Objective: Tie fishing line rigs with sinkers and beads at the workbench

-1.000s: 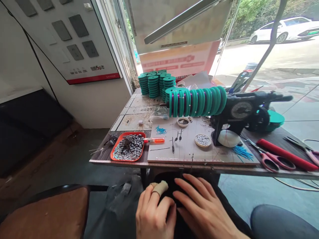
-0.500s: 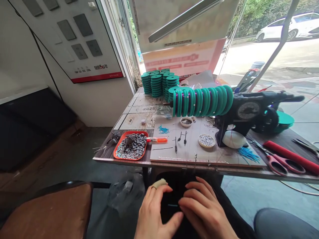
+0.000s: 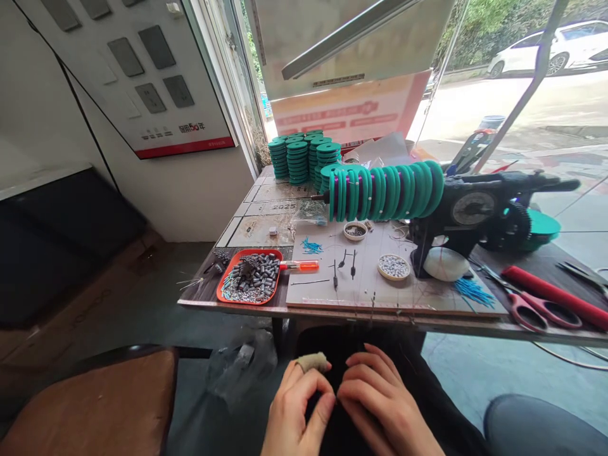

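Your left hand (image 3: 297, 411) and right hand (image 3: 384, 405) pinch fingertips together over dark cloth (image 3: 342, 342), below the bench's (image 3: 285, 310) near edge. A tile (image 3: 284, 207) by its left edge reads "2025".

Green disc stacks (image 3: 298, 161) stand behind an orange tray (image 3: 220, 292).

Teal rules the table: the spools (image 3: 387, 190) on the spindle, streaked purple at their left end, and the far stacks of discs (image 3: 304, 158). The winder (image 3: 475, 209) is black. At the near left an orange tray (image 3: 219, 292) holds grey metal sleeves (image 3: 251, 278), with an orange-red pen (image 3: 300, 266) beside it. On the pale board (image 3: 370, 288) lie 2 tufts of bright blue wire (image 3: 472, 292). The scissors (image 3: 541, 313) have red handles, and the tube (image 3: 555, 294) beyond them is red. A tan wrap (image 3: 311, 362) covers 1 finger of the left hand (image 3: 294, 411), over black cloth (image 3: 332, 342).
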The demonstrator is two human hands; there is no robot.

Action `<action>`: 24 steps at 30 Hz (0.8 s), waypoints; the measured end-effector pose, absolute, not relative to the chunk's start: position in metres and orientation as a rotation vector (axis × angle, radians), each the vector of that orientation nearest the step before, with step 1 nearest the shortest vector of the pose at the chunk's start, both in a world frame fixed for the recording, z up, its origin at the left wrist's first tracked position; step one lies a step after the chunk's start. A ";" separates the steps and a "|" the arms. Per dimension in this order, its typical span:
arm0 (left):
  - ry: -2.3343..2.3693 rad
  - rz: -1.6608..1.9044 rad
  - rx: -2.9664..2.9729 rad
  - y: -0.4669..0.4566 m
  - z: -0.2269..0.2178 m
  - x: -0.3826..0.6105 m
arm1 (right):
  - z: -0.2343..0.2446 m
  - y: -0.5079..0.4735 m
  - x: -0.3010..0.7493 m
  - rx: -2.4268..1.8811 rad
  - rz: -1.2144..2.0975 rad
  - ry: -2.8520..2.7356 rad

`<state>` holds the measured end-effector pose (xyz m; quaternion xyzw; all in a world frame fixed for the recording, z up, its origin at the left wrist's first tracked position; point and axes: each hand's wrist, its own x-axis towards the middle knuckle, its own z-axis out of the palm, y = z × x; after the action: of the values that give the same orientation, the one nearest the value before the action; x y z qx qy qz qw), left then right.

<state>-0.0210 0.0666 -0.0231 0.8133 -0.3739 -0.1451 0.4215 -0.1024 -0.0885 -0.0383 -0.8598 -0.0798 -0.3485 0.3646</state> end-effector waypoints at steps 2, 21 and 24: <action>-0.951 -0.329 2.084 0.067 -0.018 -0.021 | -0.040 -0.084 -0.102 -2.143 -0.898 -0.152; -1.072 -0.093 2.137 0.064 -0.015 -0.023 | -0.037 -0.090 -0.104 -2.200 -0.875 -0.173; -0.998 -0.204 2.107 0.066 -0.020 -0.021 | -0.043 -0.094 -0.105 -2.238 -0.824 -0.215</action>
<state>-0.0212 0.0658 -0.0197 0.8289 -0.3927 -0.0802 0.3901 -0.1049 -0.0944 -0.0427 -0.8702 -0.0834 -0.3204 0.3649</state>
